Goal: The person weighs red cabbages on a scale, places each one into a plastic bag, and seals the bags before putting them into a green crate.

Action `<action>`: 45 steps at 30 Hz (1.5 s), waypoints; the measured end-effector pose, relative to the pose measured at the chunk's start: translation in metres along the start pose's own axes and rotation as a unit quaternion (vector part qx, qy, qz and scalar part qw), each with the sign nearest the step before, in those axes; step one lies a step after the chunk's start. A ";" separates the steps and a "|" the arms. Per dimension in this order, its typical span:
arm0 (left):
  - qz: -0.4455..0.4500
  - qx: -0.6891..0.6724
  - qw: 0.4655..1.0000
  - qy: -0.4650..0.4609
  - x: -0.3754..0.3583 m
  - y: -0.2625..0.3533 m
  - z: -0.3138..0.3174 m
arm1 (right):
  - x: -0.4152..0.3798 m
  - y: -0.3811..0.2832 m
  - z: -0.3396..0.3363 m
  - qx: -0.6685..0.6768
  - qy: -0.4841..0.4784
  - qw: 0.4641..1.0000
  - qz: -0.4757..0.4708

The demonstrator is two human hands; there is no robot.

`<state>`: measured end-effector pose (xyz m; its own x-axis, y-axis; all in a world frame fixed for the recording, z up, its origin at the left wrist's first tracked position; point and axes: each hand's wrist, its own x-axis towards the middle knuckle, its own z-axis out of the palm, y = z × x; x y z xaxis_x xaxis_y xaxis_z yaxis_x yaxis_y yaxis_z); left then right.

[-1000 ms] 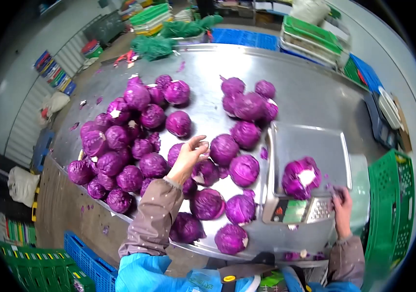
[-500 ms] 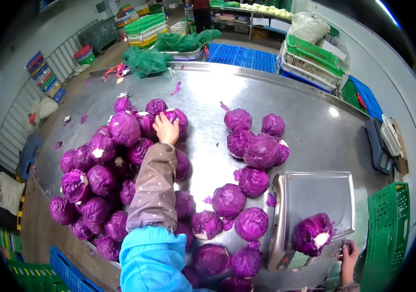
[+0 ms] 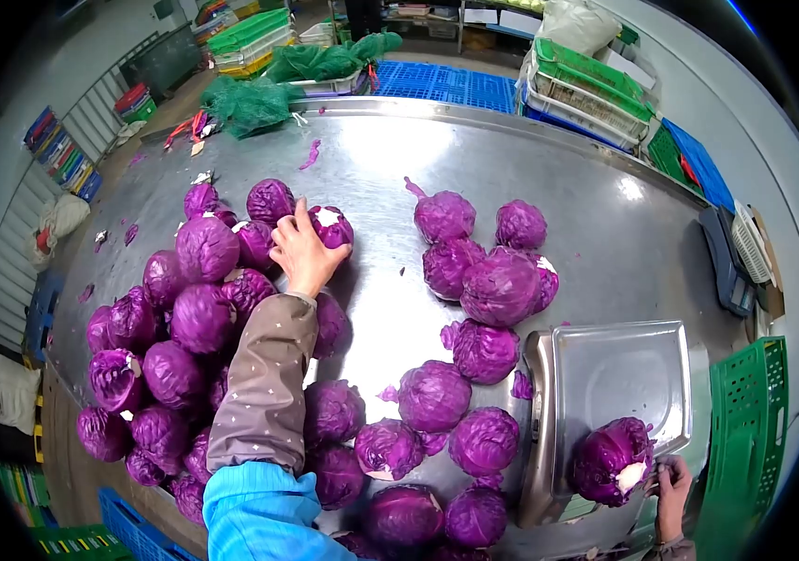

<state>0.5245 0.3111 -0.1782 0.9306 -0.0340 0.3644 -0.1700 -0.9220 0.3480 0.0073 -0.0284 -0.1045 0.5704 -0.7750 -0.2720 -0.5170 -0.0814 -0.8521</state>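
Note:
My left hand (image 3: 304, 251) reaches over the left pile with its fingers spread. Its thumb and index finger lie against a red cabbage (image 3: 330, 228) whose pale cut stem faces up. More red cabbages (image 3: 208, 249) are heaped to the left and under my forearm. At the lower right, my right hand (image 3: 670, 488) is closed, fingers curled together, with something dark between them that I cannot make out. Its fingertips are right beside another red cabbage (image 3: 610, 463), which sits on the steel pan of a scale (image 3: 619, 369) with its white stem toward that hand.
A second group of red cabbages (image 3: 500, 286) runs down the middle of the metal table (image 3: 376, 187). A green crate (image 3: 747, 430) stands right of the scale. Green netting (image 3: 248, 106) and stacked crates (image 3: 586, 93) line the far edge. Loose purple leaves lie about.
The view has shifted slightly. My left fingers have spread wider, and the cabbage by them has shifted slightly right, showing more stem. My right hand is now closer to the cabbage on the scale.

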 end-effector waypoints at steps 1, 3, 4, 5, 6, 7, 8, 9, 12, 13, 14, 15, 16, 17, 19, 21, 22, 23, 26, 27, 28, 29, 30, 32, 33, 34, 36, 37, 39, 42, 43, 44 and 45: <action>-0.004 0.017 1.000 -0.005 0.000 -0.001 0.004 | -0.001 -0.002 0.002 -0.001 0.000 1.000 0.002; -0.006 0.033 0.999 -0.012 -0.001 -0.002 0.014 | -0.004 -0.006 0.004 -0.002 0.005 1.000 -0.016; -0.009 -0.007 1.000 -0.003 -0.001 -0.003 0.017 | -0.004 -0.007 0.004 -0.002 0.006 1.000 -0.014; -0.011 -0.047 0.999 0.006 0.000 -0.004 0.017 | -0.004 -0.006 0.004 0.004 0.002 1.000 -0.012; -0.009 -0.048 0.999 0.006 0.001 -0.005 0.017 | -0.004 -0.006 0.004 0.010 -0.001 1.000 -0.010; 0.010 -0.063 0.998 -0.006 0.002 -0.008 0.014 | -0.002 -0.004 0.004 0.012 0.001 1.000 -0.007; 0.030 -0.078 0.996 -0.020 0.003 -0.012 0.013 | 0.000 -0.001 0.003 0.025 -0.010 1.000 -0.015; 0.035 -0.080 0.996 0.008 0.007 -0.021 0.018 | -0.001 0.001 0.000 0.036 -0.019 0.999 -0.018; -0.128 -0.333 0.933 -0.049 0.024 -0.057 0.039 | -0.006 -0.020 0.008 0.018 -0.023 1.000 -0.001; -0.273 -0.466 0.833 -0.122 0.012 -0.036 0.011 | -0.005 -0.015 0.007 0.006 -0.012 0.999 -0.035; -0.312 -0.499 0.801 -0.112 0.010 -0.039 0.010 | -0.004 -0.009 0.007 -0.005 0.001 0.998 -0.068; -0.274 -0.530 0.798 -0.083 0.018 -0.063 0.033 | -0.006 -0.014 0.010 -0.013 -0.017 0.996 -0.082; -0.227 -0.592 0.762 -0.128 0.009 -0.043 0.004 | -0.006 -0.022 0.014 -0.021 -0.031 0.995 -0.093; -0.193 -0.589 0.770 -0.153 0.024 -0.064 0.016 | -0.005 -0.025 0.016 -0.022 -0.048 0.991 -0.119; -0.250 -0.632 0.711 -0.178 0.022 -0.046 -0.009 | -0.006 -0.027 0.016 -0.036 -0.076 0.982 -0.167; -0.273 -0.651 0.680 -0.197 0.013 -0.019 -0.044 | -0.006 -0.026 0.016 -0.060 -0.093 0.972 -0.207; -0.276 -0.651 0.677 -0.203 0.004 -0.003 -0.067 | -0.007 -0.024 0.017 -0.073 -0.098 0.967 -0.222; -0.257 -0.666 0.662 -0.229 -0.001 0.006 -0.080 | -0.008 -0.021 0.018 -0.090 -0.095 0.962 -0.239; -0.220 -0.675 0.658 -0.252 -0.027 0.038 -0.118 | -0.010 -0.032 0.030 -0.124 -0.121 0.951 -0.257; -0.199 -0.670 0.668 -0.254 -0.036 0.045 -0.127 | -0.010 -0.035 0.034 -0.144 -0.119 0.936 -0.297; -0.181 -0.664 0.679 -0.256 -0.048 0.053 -0.137 | -0.010 -0.036 0.038 -0.164 -0.119 0.920 -0.335; -0.170 -0.651 0.695 -0.255 -0.063 0.067 -0.148 | -0.010 -0.034 0.042 -0.177 -0.102 0.890 -0.408; -0.170 -0.637 0.706 -0.258 -0.071 0.070 -0.149 | -0.013 -0.031 0.046 -0.169 -0.105 0.892 -0.407; -0.156 -0.623 0.709 -0.292 -0.104 0.091 -0.165 | -0.016 -0.030 0.054 -0.173 -0.100 0.885 -0.421; -0.158 -0.623 0.704 -0.303 -0.118 0.098 -0.164 | -0.014 -0.028 0.061 -0.140 -0.118 0.895 -0.406; -0.116 -0.624 0.697 -0.333 -0.129 0.104 -0.160 | -0.010 -0.029 0.064 -0.123 -0.119 0.893 -0.415; -0.064 -0.584 0.726 -0.357 -0.163 0.131 -0.165 | 0.000 -0.031 0.064 -0.045 -0.138 0.918 -0.370; -0.068 -0.587 0.726 -0.351 -0.183 0.148 -0.166 | 0.011 -0.022 0.065 -0.016 -0.105 0.915 -0.390; -0.113 -0.600 0.721 -0.328 -0.225 0.186 -0.174 | 0.019 -0.020 0.051 0.127 -0.142 0.944 -0.269; -0.042 -0.585 0.754 -0.296 -0.265 0.219 -0.149 | 0.021 -0.006 0.013 0.330 -0.177 0.910 -0.177; 0.015 -0.530 0.808 -0.258 -0.274 0.228 -0.134 | 0.019 0.000 -0.006 0.358 -0.175 0.902 -0.169; 0.076 -0.472 0.850 -0.221 -0.284 0.245 -0.126 | 0.017 0.009 -0.028 0.385 -0.166 0.893 -0.161; 0.109 -0.427 0.873 -0.211 -0.295 0.261 -0.123 | 0.016 0.023 -0.050 0.385 -0.152 0.895 -0.164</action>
<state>0.1661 0.1280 -0.0884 0.8517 -0.4776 0.2156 -0.3709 -0.2589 0.8918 -0.0272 -0.0739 -0.1061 0.8182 -0.5735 0.0409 0.2381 0.2733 -0.9320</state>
